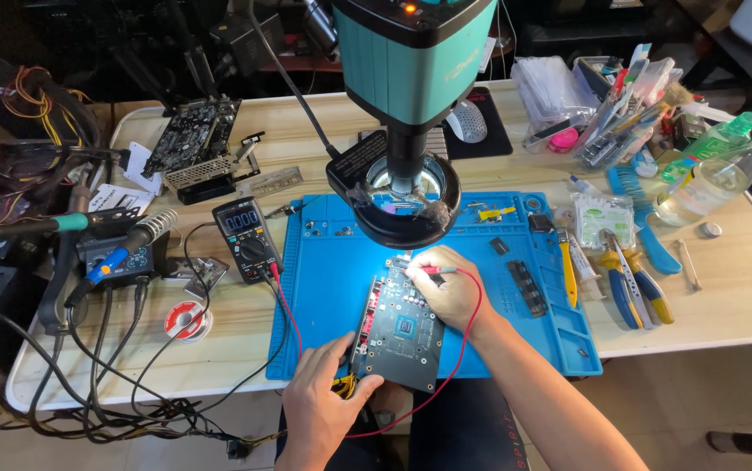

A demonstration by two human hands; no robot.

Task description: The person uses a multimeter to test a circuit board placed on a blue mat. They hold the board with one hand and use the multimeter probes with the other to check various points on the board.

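while the microscope head (pixel 411 61) rises out of the top of the view and its ring light (pixel 406 196) covers part of the blue mat (pixel 332 288), the far end of the circuit board (pixel 400 330) is partly hidden under the right hand (pixel 447 292). the tip of the red probe (pixel 424 270) is too small to make out against the board. the right hand's grip is closed on the red probe, pinched between fingers and thumb over the board's far end, and a red lead (pixel 472 331) loops from it around the wrist toward the near edge of the bench (pixel 733 296). the left hand (pixel 319 401) rests at the board's near left corner, at the near edge of the mat; its fingers curl around something dark with yellow wires (pixel 343 385), though what it holds is hard to tell. the board lies tilted on the mat between the two hands, touching both. a multimeter (pixel 245 237) stands just beside the mat's left edge. a soldering station (pixel 114 253) sits toward the bench's left edge, and pliers (pixel 624 283) lie right of the mat.
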